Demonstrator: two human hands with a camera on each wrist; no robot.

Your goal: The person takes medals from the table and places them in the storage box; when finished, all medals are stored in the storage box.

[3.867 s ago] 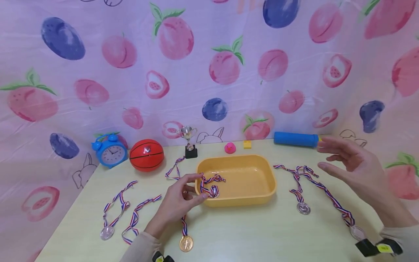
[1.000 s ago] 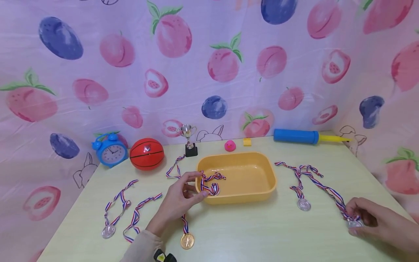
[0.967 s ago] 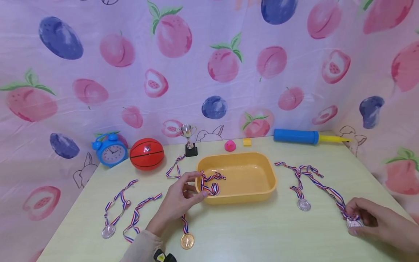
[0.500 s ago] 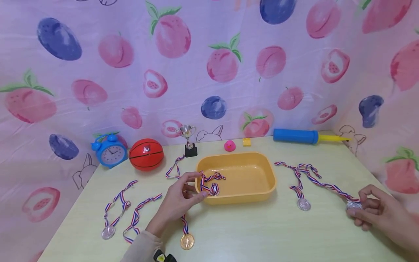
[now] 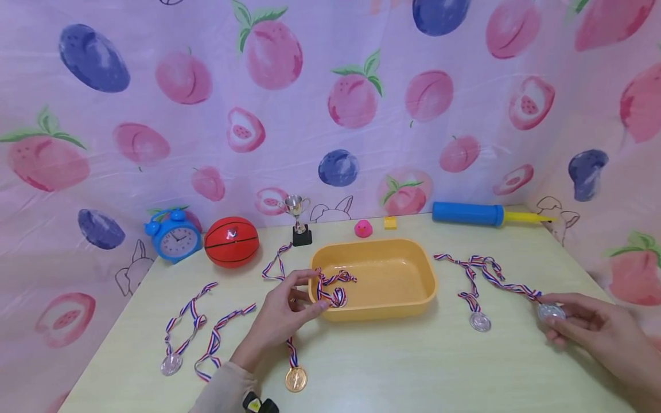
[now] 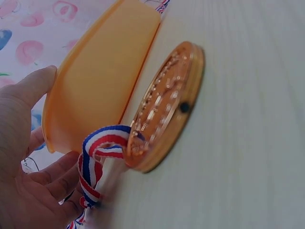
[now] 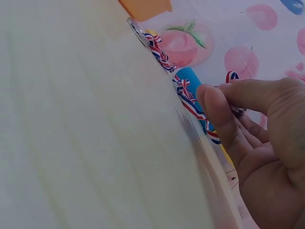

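On the right side of the pale table [image 5: 392, 367], the right hand [image 5: 599, 330] pinched a silver medal [image 5: 550, 312], thumb and fingers closed down to the disc; could not tell whether it was clear of the tabletop. Left hand [image 5: 281, 315] gripped the left end of the yellow tray [image 5: 379, 315], thumb and fingers drawn in on its wall. Tally: one ribboned medal [image 5: 338, 297] inside the tray, near the left hand; the others outside. By that count, work looked nearer start than finish. Leftward lay a far-left silver medal [image 5: 171, 363], a striped ribbon [image 5: 213, 344] running to the left sleeve [image 5: 224, 390], its medal not in sight, and a gold medal [image 5: 296, 379] just in front of the left hand. Right of the tray lay a second silver medal [image 5: 479, 321], its ribbon meeting the held one's; tangled or merely overlapping, could not tell, but judged the likeliest snag. Back row, well out of the way: alarm clock [image 5: 177, 240], basketball [image 5: 232, 242], trophy [image 5: 301, 236], pink duck [image 5: 364, 228], yellow block [image 5: 390, 222], blue pump [image 5: 467, 214]. Left forearm probably hampered access to the striped ribbon.
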